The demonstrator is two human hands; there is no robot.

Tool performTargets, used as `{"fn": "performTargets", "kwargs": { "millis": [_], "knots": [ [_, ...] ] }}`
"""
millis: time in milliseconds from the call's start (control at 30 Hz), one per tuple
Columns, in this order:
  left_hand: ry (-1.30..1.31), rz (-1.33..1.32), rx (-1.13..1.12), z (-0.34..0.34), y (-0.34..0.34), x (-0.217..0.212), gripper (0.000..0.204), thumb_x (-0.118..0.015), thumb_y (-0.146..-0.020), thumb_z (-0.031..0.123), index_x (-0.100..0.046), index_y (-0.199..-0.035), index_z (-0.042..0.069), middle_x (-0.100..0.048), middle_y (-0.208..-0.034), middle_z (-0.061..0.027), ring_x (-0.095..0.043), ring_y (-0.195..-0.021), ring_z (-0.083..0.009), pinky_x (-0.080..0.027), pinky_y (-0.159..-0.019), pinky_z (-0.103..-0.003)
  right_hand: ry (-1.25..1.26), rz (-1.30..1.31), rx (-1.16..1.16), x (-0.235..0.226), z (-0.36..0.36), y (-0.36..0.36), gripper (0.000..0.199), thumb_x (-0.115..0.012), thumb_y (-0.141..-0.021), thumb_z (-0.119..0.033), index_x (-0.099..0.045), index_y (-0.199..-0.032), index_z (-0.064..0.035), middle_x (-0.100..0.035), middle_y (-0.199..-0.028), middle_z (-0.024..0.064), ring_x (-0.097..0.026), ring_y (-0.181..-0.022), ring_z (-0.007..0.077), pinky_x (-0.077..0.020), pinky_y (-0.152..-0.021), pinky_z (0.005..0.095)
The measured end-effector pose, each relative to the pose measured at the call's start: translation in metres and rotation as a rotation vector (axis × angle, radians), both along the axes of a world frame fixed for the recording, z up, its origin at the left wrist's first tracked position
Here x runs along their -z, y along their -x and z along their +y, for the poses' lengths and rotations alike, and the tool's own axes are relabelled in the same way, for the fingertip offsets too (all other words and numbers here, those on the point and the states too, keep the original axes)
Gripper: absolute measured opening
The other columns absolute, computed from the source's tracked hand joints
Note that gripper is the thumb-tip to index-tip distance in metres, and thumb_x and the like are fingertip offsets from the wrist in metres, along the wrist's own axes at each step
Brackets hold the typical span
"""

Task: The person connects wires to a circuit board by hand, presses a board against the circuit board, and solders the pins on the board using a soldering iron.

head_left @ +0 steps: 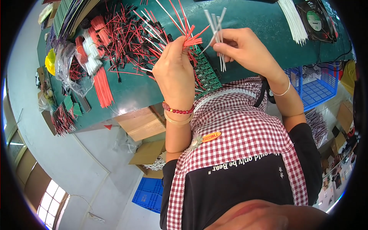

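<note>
My left hand [174, 73] is closed around a bunch of thin red tubes [193, 41], whose ends fan out past the fingertips. Between the thumb and fingers of my right hand [245, 50] are several pale, whitish thin tubes [219, 30], crossing one another and pointing up and down. Below and between the hands lies a green circuit board panel [209, 74] with rows of small parts. Left of my left hand spreads a large tangled pile of red and black wires [124, 38] with black connector ends, some white strands among them.
Bundles of red wires [102, 88] and white wires [91, 55] lie left on the green table [134, 90], beside a clear plastic bag [69, 61]. At far right are more white strands [293, 23] and a black fan [315, 21]. A blue crate [316, 92] stands below the table's right edge.
</note>
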State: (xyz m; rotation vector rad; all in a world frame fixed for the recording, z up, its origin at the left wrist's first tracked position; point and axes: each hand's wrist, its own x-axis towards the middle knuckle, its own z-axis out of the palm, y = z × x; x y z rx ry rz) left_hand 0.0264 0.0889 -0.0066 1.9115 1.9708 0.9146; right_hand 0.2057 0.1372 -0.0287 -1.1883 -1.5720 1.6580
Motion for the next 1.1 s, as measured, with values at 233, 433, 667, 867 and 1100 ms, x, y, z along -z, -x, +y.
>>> {"fn": "performTargets", "kwargs": {
  "millis": [233, 433, 667, 867, 1100],
  "knots": [
    [-0.04, 0.044, -0.037, 0.0, -0.001, 0.007, 0.02, -0.06, -0.081, -0.004, -0.064, -0.1, 0.002, -0.066, -0.086, -0.0136, -0.064, -0.07, -0.0308, -0.05, -0.06, -0.037, -0.205, -0.186, -0.07, -0.012, 0.014, 0.028, 0.022, -0.062, -0.084, -0.018, -0.063, -0.082, 0.004, -0.057, -0.061, 0.0192, -0.056, -0.052, 0.0308, -0.0444, -0.053, 0.0377],
    [-0.084, 0.049, -0.019, 0.001, -0.002, 0.006, 0.02, -0.06, -0.081, -0.004, -0.064, -0.1, 0.002, -0.066, -0.088, -0.0129, -0.064, -0.069, -0.0305, -0.05, -0.059, -0.037, -0.281, -0.344, -0.124, -0.008, 0.019, 0.023, 0.019, -0.061, -0.084, -0.015, -0.064, -0.082, 0.0034, -0.058, -0.065, 0.0226, -0.057, -0.058, 0.0374, -0.0452, -0.056, 0.0418],
    [-0.067, 0.066, -0.02, 0.0, -0.002, 0.005, 0.02, -0.061, -0.081, -0.003, -0.065, -0.1, 0.002, -0.066, -0.088, -0.0124, -0.064, -0.069, -0.0297, -0.051, -0.058, -0.036, -0.266, -0.342, -0.154, -0.013, 0.02, 0.017, 0.021, -0.062, -0.083, -0.015, -0.062, -0.079, 0.005, -0.058, -0.065, 0.0231, -0.057, -0.059, 0.0385, -0.0444, -0.056, 0.0423],
    [-0.083, 0.059, -0.013, 0.0, -0.002, 0.006, 0.02, -0.061, -0.081, -0.003, -0.066, -0.1, 0.002, -0.067, -0.088, -0.0124, -0.065, -0.069, -0.0295, -0.051, -0.059, -0.035, -0.247, -0.322, -0.149, -0.008, 0.016, 0.014, 0.021, -0.063, -0.083, -0.015, -0.062, -0.078, 0.0056, -0.057, -0.065, 0.0231, -0.056, -0.057, 0.0374, -0.0438, -0.055, 0.0416],
    [-0.092, 0.058, -0.009, 0.0, -0.003, 0.007, 0.021, -0.062, -0.08, -0.003, -0.066, -0.1, 0.003, -0.066, -0.087, -0.0123, -0.064, -0.068, -0.0295, -0.051, -0.058, -0.036, -0.219, -0.317, -0.151, -0.007, 0.016, 0.012, 0.021, -0.063, -0.083, -0.015, -0.062, -0.079, 0.0056, -0.057, -0.064, 0.0227, -0.056, -0.054, 0.0353, -0.0432, -0.053, 0.0405]
  ]
}}
